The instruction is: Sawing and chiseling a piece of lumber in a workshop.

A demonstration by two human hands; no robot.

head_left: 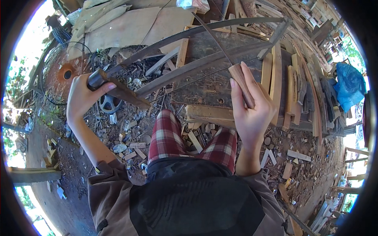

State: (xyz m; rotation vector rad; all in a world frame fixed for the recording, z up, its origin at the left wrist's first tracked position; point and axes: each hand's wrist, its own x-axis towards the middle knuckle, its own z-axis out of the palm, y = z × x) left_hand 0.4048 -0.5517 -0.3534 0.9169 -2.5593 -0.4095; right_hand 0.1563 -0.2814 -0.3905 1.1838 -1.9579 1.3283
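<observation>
My left hand point(84, 96) is shut on the dark round handle point(96, 78) of a large wooden frame saw. The saw's long toothed blade point(197, 31) arcs from that handle to the upper right. Its wooden middle bar point(204, 65) runs below the blade. My right hand point(250, 114) grips a short brown wooden stick point(241, 82), held upright against the saw's thin tension cord point(214, 37). The saw hangs in the air over my knees in red plaid trousers point(169, 133).
A dark workbench top point(212, 92) and stacked planks point(291, 86) lie ahead and right. Plywood sheets point(130, 27) lie at the top. A rusty disc point(67, 70) and a small wheel point(109, 104) sit left. Wood scraps point(132, 147) litter the dirt. A blue tarp point(348, 84) is far right. Another person point(55, 27) stands top left.
</observation>
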